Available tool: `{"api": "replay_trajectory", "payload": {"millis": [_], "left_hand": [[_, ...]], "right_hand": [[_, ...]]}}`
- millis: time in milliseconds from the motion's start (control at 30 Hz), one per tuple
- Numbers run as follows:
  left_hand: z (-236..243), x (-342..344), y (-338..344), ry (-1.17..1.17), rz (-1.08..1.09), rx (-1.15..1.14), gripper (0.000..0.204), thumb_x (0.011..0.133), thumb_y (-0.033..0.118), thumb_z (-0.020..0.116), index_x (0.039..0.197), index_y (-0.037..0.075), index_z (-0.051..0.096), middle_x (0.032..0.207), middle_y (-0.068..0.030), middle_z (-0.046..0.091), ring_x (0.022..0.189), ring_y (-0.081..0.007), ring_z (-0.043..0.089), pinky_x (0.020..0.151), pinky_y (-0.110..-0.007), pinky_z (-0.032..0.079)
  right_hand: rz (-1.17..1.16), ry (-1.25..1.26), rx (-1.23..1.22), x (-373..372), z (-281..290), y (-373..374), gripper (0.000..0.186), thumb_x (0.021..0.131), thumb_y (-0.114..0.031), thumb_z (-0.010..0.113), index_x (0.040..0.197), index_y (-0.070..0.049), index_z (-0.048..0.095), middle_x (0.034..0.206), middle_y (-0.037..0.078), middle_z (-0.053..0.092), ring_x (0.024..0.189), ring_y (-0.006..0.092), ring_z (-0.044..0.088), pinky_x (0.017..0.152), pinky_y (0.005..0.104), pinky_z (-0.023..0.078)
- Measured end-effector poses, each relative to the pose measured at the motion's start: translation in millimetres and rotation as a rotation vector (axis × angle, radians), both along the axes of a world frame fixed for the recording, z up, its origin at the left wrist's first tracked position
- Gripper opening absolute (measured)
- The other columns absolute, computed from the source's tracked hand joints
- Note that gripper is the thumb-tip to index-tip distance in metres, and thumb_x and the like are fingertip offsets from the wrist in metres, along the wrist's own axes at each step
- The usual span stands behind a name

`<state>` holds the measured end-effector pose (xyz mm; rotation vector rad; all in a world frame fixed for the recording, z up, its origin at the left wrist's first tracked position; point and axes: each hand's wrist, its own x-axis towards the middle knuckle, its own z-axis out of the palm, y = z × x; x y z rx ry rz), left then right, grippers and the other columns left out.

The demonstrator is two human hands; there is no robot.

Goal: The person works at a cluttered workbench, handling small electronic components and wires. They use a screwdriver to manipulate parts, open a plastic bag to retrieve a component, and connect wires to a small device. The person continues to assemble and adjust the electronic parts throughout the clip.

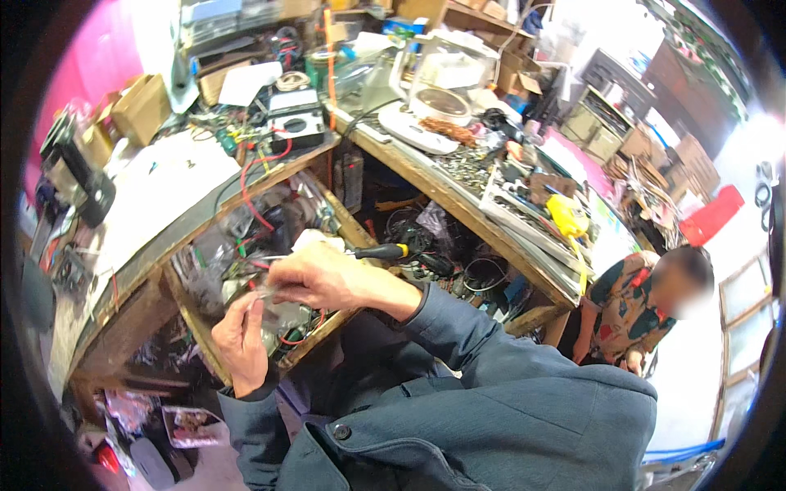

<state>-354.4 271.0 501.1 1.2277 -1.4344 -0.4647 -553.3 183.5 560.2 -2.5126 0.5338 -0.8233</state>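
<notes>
Above an open wooden drawer (348,214), my two hands are close together. My left hand (242,342) is closed in a pinch, with thumb and forefinger on a small thing too small and blurred to name. Just right of it, my right hand (327,277) is closed, its fingertips blurred and near the same spot. A screwdriver with a black and yellow handle (381,251) lies across the right hand; the handle sticks out to the right, and a thin shaft shows on the far left side. The middle of the screwdriver is hidden by the hand.
Plastic bags and wires fill the drawer. A white-topped bench (184,182) stands left, with a red cable (244,186) hanging over its edge. Another bench on the right holds small parts, a white appliance (417,131) and a yellow object (566,214). A person (626,307) is at the right.
</notes>
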Motion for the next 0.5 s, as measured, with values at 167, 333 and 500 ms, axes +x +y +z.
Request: {"api": "replay_trajectory", "payload": {"millis": [167, 333, 500], "left_hand": [[15, -15, 7, -0.018, -0.129, -0.039, 0.018, 0.095, 0.012, 0.066, 0.101, -0.004, 0.071, 0.079, -0.0119, 0.069, 0.071, -0.0169, 0.064, 0.068, -0.03, 0.049], [27, -22, 13, -0.184, -0.289, -0.119, 0.018, 0.093, 0.01, 0.065, 0.106, 0.0, 0.073, 0.078, -0.0154, 0.068, 0.068, -0.0274, 0.066, 0.065, -0.035, 0.049], [22, -33, 13, -0.164, -0.33, -0.151, 0.021, 0.09, 0.006, 0.067, 0.11, 0.001, 0.072, 0.076, -0.0145, 0.069, 0.063, -0.0259, 0.066, 0.062, -0.033, 0.049]], "right_hand": [[-0.032, -0.057, -0.045, -20, -7, 12, 0.014, 0.082, -0.014, 0.072, 0.082, -0.004, 0.062, 0.072, 0.017, 0.061, 0.068, 0.0384, 0.062, 0.059, 0.0439, 0.047], [-0.022, 0.055, -0.037, -43, 3, 27, 0.012, 0.084, -0.011, 0.07, 0.088, -0.004, 0.062, 0.076, 0.014, 0.061, 0.073, 0.0379, 0.061, 0.064, 0.0436, 0.049], [-0.016, 0.05, -0.091, -61, 15, 43, 0.014, 0.083, -0.007, 0.069, 0.096, -0.005, 0.064, 0.081, 0.013, 0.065, 0.076, 0.0352, 0.064, 0.063, 0.0426, 0.05]]}}
